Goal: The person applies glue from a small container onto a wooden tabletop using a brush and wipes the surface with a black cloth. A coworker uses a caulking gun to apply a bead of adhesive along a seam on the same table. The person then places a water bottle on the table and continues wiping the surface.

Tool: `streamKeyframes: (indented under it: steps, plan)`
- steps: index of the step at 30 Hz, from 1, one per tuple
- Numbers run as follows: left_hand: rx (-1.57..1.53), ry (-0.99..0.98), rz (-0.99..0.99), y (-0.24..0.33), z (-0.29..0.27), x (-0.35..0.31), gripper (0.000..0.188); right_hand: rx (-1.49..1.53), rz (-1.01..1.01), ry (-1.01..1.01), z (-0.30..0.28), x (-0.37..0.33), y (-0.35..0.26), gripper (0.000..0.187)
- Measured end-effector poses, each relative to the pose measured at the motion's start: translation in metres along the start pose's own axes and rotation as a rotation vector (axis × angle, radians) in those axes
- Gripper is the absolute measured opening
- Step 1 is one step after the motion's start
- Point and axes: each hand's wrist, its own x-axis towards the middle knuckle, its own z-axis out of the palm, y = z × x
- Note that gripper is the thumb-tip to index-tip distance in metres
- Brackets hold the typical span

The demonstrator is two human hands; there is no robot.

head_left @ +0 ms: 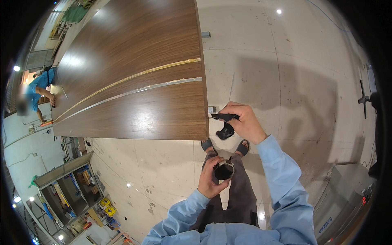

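My right hand is closed on a dark tool with a thin tip, held at the near right corner of a brown wood-grain panel. The tip reaches the panel's right edge; whether it touches cannot be made out. Just under those fingers is a rounded black piece, perhaps part of what this hand holds. Lower down, in front of my legs, my left hand grips a round container from its left side. Its top faces up and looks black inside. A gold strip and a silver strip run along the panel.
At the panel's far left end, a person in blue bends with a hand at its edge. Shelving with tools stands at lower left. A grey cabinet is at lower right. Tiled floor stretches to the panel's right.
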Motion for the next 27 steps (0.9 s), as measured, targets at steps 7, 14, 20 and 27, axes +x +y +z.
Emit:
streamKeyframes:
  steps: [7, 14, 20, 27]
  plan:
    - [0.003, -0.031, -0.029, 0.001, -0.004, 0.000, 0.073, 0.138, 0.032, 0.068, 0.003, -0.003, 0.003, 0.014]
    - [0.004, -0.020, -0.008, 0.002, -0.002, 0.001, 0.072, 0.033, -0.101, 0.173, 0.004, 0.017, 0.006, 0.011]
    - [-0.012, -0.009, -0.032, 0.003, -0.004, -0.002, 0.071, 0.038, 0.044, -0.051, -0.002, 0.002, -0.001, 0.019]
    - [-0.017, -0.022, -0.067, -0.001, -0.002, -0.004, 0.070, 0.038, 0.021, 0.174, 0.002, 0.017, 0.003, 0.016]
